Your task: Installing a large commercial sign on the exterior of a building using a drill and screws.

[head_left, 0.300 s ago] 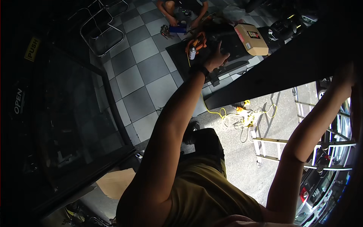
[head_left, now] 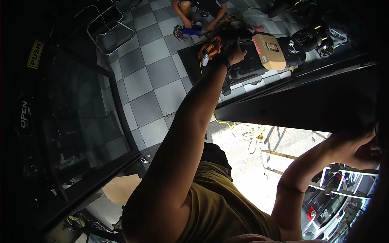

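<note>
I've got the left hand stretched far out and up, arm running from the shoulder at bottom centre toward the top of the view. Fingers are spread fairly wide, thumb out, pressed against or just at a dark flat panel; I can't tell if they grip its edge. A dark band sits on the wrist.

Just beside that hand, to its right, is a cardboard box w/ a coloured label. To its left, an orange cable coil and a small white spray can.

The right hand is at the far right edge, up under a long dark beam. Fingers are curled against the beam's underside, but the spot is too dark to tell what, if anything, they hold.

Rest: grey-and-white checked floor below, a metal chair frame top left, a glass door at left. Another person crouches at top w/ a blue object on the floor. Yellow cord lies on bright pavement.
</note>
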### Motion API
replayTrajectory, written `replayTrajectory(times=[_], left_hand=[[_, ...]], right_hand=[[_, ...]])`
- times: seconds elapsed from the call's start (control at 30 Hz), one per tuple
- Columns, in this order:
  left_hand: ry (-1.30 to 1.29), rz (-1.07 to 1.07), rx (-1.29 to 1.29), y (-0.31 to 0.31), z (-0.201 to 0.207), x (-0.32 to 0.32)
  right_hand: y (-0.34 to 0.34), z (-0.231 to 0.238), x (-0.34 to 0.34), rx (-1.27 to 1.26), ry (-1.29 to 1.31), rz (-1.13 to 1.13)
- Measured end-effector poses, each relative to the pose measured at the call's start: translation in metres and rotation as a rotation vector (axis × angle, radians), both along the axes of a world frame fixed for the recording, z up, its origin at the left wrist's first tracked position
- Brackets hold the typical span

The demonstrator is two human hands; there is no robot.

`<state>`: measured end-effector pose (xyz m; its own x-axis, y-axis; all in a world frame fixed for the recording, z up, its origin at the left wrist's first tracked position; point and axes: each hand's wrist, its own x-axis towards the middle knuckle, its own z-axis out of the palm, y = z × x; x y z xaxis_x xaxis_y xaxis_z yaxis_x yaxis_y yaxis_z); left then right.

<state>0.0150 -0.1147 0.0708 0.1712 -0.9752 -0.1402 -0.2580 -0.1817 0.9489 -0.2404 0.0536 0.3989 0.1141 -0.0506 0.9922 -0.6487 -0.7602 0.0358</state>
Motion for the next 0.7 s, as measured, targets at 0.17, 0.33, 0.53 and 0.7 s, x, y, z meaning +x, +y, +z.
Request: replayTrajectory(times=[0.17, 0.33, 0.53, 0.7], left_hand=[[0.023, -0.050, -0.001, 0.060, -0.072, 0.024], [-0.045, 0.050, 0.194, 0.154, -0.135, 0.093], [-0.149, 0.309, 0.103, 0.277, -0.163, 0.190], [0.053, 0.306, 0.376, 0.304, -0.158, 0.268]], right_hand=[[0.062, -0.043, 0.023, 0.025, 0.014, 0.266], [-0.008, -0.158, 0.160, 0.784, 0.142, 0.441], [-0.223, -0.340, 0.293, 1.545, 0.086, 0.319], [-0.422, -0.362, 0.341, 1.902, 0.119, 0.275]])
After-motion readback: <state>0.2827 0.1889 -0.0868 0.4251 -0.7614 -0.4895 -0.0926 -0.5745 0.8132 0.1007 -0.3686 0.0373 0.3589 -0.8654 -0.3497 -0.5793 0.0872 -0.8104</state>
